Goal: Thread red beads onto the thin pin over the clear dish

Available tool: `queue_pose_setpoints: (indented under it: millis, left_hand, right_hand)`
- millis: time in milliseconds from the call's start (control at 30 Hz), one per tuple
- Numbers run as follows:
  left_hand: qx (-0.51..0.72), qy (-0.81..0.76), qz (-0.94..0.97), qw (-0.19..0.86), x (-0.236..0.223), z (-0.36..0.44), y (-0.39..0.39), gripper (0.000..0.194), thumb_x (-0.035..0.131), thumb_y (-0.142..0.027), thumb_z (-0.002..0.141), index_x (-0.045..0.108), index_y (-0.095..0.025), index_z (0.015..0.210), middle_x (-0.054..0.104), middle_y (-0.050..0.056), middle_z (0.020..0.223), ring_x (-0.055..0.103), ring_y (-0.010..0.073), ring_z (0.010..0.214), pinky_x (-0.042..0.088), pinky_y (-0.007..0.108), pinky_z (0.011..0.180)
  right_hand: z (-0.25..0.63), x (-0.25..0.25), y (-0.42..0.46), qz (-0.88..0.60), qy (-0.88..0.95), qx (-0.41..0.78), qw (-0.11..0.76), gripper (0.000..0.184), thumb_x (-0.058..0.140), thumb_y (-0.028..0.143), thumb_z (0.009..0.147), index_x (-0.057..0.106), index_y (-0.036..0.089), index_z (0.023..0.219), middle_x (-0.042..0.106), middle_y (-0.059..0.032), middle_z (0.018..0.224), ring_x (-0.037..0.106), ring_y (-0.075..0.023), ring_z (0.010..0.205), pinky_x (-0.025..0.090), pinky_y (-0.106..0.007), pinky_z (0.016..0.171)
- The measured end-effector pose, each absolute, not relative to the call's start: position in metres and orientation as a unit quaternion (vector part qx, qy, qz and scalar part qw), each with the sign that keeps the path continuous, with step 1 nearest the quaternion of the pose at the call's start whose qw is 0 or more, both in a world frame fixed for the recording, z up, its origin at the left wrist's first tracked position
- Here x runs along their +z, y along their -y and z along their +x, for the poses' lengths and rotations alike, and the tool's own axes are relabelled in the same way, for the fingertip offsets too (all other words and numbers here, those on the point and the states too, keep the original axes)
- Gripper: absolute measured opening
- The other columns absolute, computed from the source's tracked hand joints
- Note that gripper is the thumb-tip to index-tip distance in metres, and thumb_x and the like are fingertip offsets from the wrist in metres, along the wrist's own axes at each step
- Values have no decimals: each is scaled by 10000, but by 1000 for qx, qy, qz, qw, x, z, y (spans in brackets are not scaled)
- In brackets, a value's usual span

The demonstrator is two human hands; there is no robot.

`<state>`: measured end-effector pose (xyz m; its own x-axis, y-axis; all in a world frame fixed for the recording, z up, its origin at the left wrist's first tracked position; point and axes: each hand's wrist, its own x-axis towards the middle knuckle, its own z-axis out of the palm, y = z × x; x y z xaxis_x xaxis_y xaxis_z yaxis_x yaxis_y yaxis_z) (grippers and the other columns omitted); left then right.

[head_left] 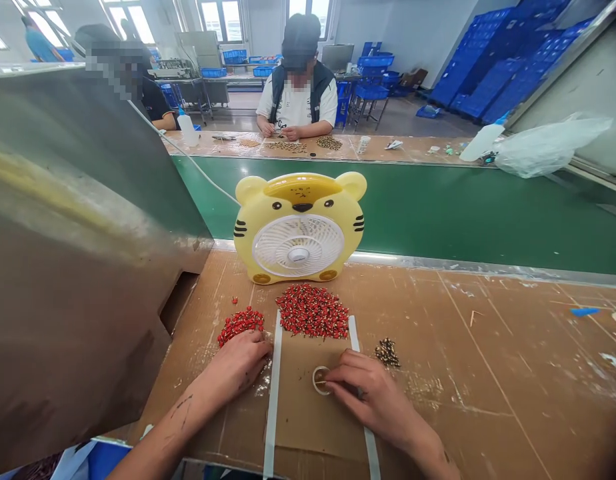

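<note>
My left hand (pixel 244 359) rests at the near edge of a small pile of red pieces with dark and gold parts (pixel 241 325). Its fingers are curled together, and whatever they hold is hidden. Over the brown board (pixel 308 423), my right hand (pixel 363 385) pinches a thin pale stick (pixel 320 382). The stick's tip is at a small round white dish (pixel 315 375). A larger heap of similar red pieces (pixel 313 312) lies at the board's far end, between two white strips (pixel 272 407). Right of my right hand is a little pile of black and gold pieces (pixel 387 352).
A yellow animal-faced fan (pixel 299 230) stands behind the heap. A large metal box (pixel 78 267) borders the left side. Beyond the green belt (pixel 463 213), a co-worker (pixel 298 93) handles small pieces near a plastic bag (pixel 548 147) and white bottles (pixel 483 142).
</note>
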<state>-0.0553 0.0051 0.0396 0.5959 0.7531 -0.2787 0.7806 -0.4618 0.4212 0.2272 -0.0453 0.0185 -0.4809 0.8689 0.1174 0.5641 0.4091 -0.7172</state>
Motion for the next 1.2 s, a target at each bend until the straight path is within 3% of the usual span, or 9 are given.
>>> queue_pose_setpoints:
  millis: [333,467,600,700,933,1200]
  left_hand:
    - [-68,-469,861,184,41,-53,-5,305,386,-154,970,678,-141,881,710,134,899,660,286,879,482,367,775]
    - [22,-470,854,223,45,-53,-4,277,401,-149,957,676,-166,933,715,91,874,658,236,847,463,305,760]
    - [90,-467,833,284,44,-45,-1,265,414,-85,893,659,-175,844,675,30,722,613,169,665,422,245,656]
    - [144,-448,819,327,40,-35,0,270,422,-50,843,659,-175,810,658,10,707,594,144,645,406,223,649]
    - [167,-451,791,378,32,-14,-5,129,588,-188,841,619,-172,717,608,-17,642,551,131,610,367,207,575]
    - [234,-423,762,431,18,-19,-7,159,590,-215,894,742,-175,916,744,41,801,660,161,715,450,237,693]
  right_hand:
    - [226,19,45,-432,820,279,253,166,571,207,958,710,192,870,634,-39,773,591,-174,739,444,-279,648]
    - [225,14,44,-410,839,254,252,169,550,181,961,697,186,877,623,-39,765,565,-169,724,419,-273,632]
    - [226,12,41,-415,841,205,280,178,532,177,964,684,166,872,626,-53,758,542,-177,718,408,-287,645]
    - [228,14,39,-392,863,200,248,216,512,165,964,668,169,815,604,-42,707,524,-175,691,381,-285,615]
    - [230,8,36,-397,857,211,254,177,539,166,966,660,169,837,621,-41,736,543,-169,711,396,-275,648]
    - [230,15,34,-375,874,208,230,245,483,146,971,650,172,793,603,-38,693,528,-173,685,386,-285,619]
